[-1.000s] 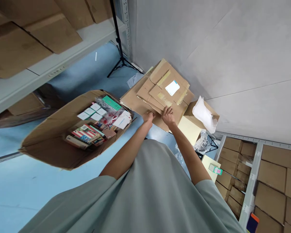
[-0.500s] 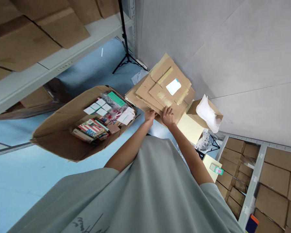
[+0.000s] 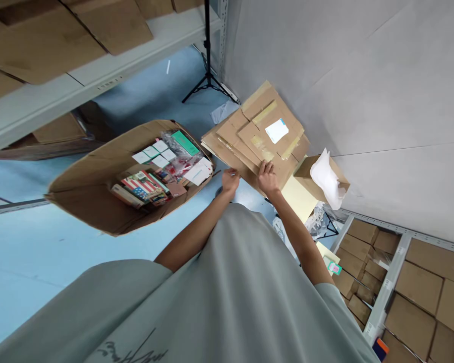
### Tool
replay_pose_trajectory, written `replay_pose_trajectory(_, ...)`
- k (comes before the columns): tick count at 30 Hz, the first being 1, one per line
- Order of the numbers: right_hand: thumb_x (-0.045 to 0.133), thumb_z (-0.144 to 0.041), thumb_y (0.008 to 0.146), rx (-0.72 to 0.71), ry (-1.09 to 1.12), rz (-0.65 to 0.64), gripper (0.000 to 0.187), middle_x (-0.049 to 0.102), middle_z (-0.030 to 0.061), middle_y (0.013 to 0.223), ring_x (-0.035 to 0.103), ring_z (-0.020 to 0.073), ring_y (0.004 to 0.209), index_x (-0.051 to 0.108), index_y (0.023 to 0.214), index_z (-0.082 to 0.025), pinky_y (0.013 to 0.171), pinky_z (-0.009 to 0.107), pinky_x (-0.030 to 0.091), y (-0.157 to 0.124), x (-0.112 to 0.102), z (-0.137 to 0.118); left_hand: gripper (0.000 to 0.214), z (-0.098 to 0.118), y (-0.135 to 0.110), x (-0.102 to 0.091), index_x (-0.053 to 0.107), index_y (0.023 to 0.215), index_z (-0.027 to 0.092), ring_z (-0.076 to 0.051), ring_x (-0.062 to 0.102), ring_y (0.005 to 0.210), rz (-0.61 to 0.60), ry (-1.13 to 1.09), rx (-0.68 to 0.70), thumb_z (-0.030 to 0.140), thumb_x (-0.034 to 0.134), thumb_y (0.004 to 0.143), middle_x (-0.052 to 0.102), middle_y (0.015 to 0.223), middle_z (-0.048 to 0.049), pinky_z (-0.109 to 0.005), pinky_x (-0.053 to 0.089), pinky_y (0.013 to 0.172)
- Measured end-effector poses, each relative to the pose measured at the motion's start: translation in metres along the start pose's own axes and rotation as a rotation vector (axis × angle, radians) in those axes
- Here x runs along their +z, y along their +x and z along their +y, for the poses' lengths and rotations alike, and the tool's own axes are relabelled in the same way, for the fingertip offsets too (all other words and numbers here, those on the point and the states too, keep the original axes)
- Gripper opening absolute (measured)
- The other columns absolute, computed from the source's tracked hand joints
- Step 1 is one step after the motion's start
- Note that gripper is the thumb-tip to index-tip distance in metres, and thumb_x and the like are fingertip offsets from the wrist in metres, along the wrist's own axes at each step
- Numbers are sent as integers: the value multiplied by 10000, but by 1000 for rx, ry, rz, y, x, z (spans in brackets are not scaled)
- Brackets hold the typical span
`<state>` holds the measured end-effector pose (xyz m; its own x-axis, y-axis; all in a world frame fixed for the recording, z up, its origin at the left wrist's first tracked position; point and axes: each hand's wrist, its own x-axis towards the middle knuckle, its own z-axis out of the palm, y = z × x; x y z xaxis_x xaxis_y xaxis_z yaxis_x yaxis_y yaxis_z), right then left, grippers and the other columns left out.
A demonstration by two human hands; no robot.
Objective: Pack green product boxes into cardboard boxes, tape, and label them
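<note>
The flat stack [image 3: 245,132] in the middle looks like brown cardboard, matt and slightly rough, with smooth yellowish tape [image 3: 265,112] and a white paper label [image 3: 277,130]. The open carton [image 3: 94,186] on the left is also dull cardboard; inside it, clear plastic film [image 3: 169,138] shines. The far left shelf beam [image 3: 68,104] seems to be smooth painted metal. The floor [image 3: 30,272] has a soft gloss; the shirt [image 3: 227,282] is matt cloth.

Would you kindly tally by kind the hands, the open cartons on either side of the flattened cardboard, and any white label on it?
Hands: 2 (left hand, right hand)
Open cartons: 2 (large carton, small carton)
White label on flattened cardboard: 1
Total: 5
</note>
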<state>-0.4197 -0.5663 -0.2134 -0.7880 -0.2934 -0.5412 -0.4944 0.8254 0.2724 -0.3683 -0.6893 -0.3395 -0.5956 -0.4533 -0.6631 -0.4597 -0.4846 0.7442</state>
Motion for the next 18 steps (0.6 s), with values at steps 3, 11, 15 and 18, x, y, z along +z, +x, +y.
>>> replay_pose_trajectory(3,378,-233,1144,9,5,4,774,319,510,1773,494,501,1664,215,1785,171,1173,573,631,-7,-2,3,174,10,-7,9,620,889,218,-167,711,735,-15,-64,-31,180,789,887,682,832,-7,-357,668,802)
replay_pose_trajectory(11,522,-545,1131,-9,66,127,1006,348,445,1808,422,526,1680,216,1795,145,1231,677,563,-25,10,9,205,24,-20,13,666,840,201,-179,737,778,-70,-195,-44,159,858,898,671,790,-5,-349,661,856)
replay_pose_trajectory(15,520,-400,1112,8,18,140,932,358,483,1778,476,526,1647,229,1776,186,1225,665,569,-22,17,3,153,20,-19,4,720,923,197,-203,766,825,-60,-218,-69,145,855,873,738,869,-38,-359,646,845)
replay_pose_trajectory(18,508,-336,1110,-10,24,134,875,362,492,1769,494,510,1646,251,1777,169,1239,615,571,-19,14,3,180,18,-9,-1,725,971,195,-186,747,835,-7,-214,-97,116,837,856,748,930,-39,-342,636,837)
